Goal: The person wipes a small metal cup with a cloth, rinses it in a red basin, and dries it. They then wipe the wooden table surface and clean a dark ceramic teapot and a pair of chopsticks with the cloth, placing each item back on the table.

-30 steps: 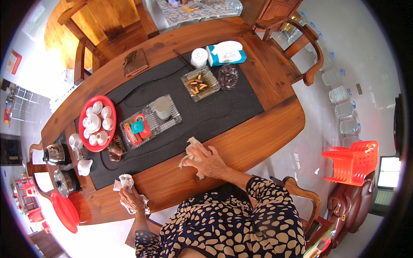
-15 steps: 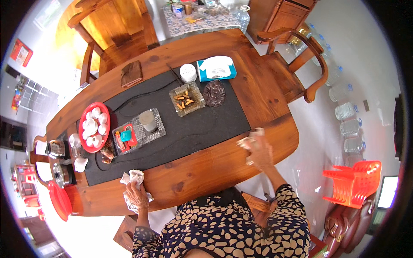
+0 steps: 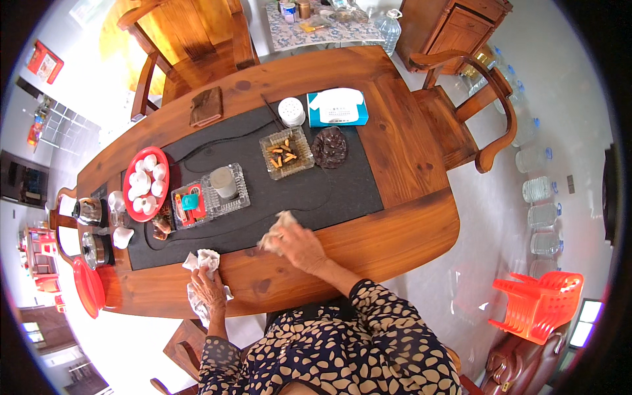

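a beige cloth [image 3: 272,239] is at the near edge of the black slab [image 3: 339,201] set into the wooden table [image 3: 415,227], about where stone meets wood. the right hand [image 3: 301,248] is on it, fingers bent together over the bunched fabric; blur hides the thumb, and how hard it presses cannot be told. the left hand [image 3: 209,291] is curled around a crumpled white cloth [image 3: 208,259], pinching it at the table's near edge, with a loose fold hanging beside the wrist

as for how far along the wiping is, it looks underway rather than finished, since both cloths are in hand. the near strip of wood between the hands lies bare; which parts are already wiped does not show. the slab under its objects would seem to be left, as these all stand in place: a clear tray [image 3: 241,198] bearing a pale cylinder [image 3: 224,183], a glass ashtray [image 3: 303,160] with orange-brown stubs, a dark rounded lump [image 3: 329,147], a white canister [image 3: 291,112] and a teal tissue pack [image 3: 338,116]

farther left, a red tray [image 3: 166,176] holds white cups [image 3: 139,182]; off to the right, red plastic chairs [image 3: 541,306] stand stacked
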### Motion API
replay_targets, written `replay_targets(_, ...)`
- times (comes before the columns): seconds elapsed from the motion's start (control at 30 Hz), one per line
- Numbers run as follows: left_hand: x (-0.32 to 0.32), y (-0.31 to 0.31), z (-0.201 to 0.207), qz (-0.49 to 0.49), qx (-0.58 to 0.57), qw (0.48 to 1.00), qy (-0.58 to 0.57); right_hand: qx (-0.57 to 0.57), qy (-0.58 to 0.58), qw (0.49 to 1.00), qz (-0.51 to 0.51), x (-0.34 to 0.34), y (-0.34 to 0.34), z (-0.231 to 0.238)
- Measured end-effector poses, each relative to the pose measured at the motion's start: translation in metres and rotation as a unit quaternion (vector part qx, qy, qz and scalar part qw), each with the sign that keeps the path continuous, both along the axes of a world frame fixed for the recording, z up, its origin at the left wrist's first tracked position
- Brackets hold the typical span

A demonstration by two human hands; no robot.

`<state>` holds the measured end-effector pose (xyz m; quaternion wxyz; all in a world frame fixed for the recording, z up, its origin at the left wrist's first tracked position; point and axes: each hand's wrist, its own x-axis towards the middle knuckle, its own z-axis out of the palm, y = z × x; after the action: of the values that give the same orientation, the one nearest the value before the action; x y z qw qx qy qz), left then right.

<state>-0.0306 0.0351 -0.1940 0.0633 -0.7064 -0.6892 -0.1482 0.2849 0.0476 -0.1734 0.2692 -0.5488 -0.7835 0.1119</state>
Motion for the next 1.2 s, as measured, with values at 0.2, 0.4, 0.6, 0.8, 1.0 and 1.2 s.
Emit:
replay_targets(0.2,-0.007,0.001,-0.015,0.003,-0.005,1.0,0.012,0.004,-0.095,0.985,-0.142,0.106,0.023,-0.011)
replay_targets(0.4,-0.004,0.003,-0.01,-0.011,0.0,0.999,0.052,-0.043,-0.182,0.929,-0.318,0.206,0.014,-0.006)
replay_targets(0.6,-0.007,-0.002,-0.011,-0.002,0.013,0.999,0.035,-0.072,-0.204,0.826,-0.521,0.279,-0.054,-0.03)
replay_targets(0.8,-0.005,0.003,-0.016,-0.016,0.036,0.999,0.035,-0.017,-0.112,0.701,-0.704,0.295,-0.121,-0.044)
replay_targets(1.0,-0.007,0.003,-0.015,-0.015,0.046,0.999,0.008,0.114,-0.074,0.961,-0.241,0.048,-0.074,-0.009)
replay_targets(1.2,-0.015,0.006,-0.019,-0.045,0.065,0.997,0.011,-0.048,-0.095,0.961,-0.255,-0.004,-0.1,-0.014)
